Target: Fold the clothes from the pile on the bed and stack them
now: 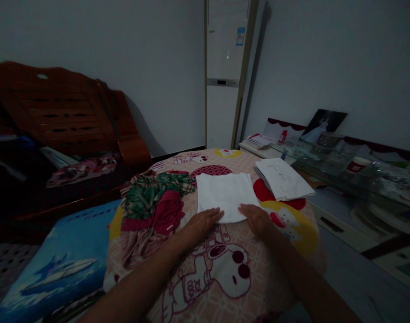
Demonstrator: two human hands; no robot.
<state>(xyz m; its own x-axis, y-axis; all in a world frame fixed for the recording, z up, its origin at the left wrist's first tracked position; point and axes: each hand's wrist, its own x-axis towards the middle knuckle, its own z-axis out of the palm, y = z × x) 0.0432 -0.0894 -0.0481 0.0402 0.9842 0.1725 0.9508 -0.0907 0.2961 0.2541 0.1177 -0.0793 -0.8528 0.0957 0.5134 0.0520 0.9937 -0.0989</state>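
A white folded garment (227, 193) lies flat in the middle of the cloth-covered round table (265, 269). My left hand (207, 220) rests on its near left corner with the fingers stretched out flat. On the near right corner lies my right hand (257, 217), its fingers also extended and pressing lightly on the fabric. To the right sits a stack of folded clothes (284, 179), white on top with a grey edge beneath. Left of the garment is a heap of crumpled clothes (154, 202) in green plaid, dark pink and pale pink.
A wooden bench (63, 116) stands at the left, with a blue printed board (73, 255) in front of it. A tall white cabinet-like air conditioner (221, 112) fills the back corner. Along the right wall, a glass-topped stand (326, 166) holds a paper cup (358, 166) and a photo (322, 125).
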